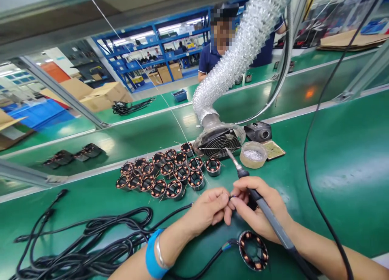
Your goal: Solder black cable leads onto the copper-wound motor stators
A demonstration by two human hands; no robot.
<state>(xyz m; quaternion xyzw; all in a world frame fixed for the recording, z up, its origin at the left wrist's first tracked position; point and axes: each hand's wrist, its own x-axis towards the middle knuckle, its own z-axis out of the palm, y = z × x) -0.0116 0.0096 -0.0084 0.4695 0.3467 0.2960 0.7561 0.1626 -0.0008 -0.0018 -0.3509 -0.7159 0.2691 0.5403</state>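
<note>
Across the green bench, a soldering iron slants away leftward from the curled right hand. Just below, nearer it than the left hand, lies a cabled stator; both hands' fingertips pinch a small dark piece.

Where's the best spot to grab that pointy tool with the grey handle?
Probably the grey handle, coming from its near, lower-right end. It's long and thick, while the metal tip narrows to a point, faces forward and might be hot. The right hand has the handle now.
</note>
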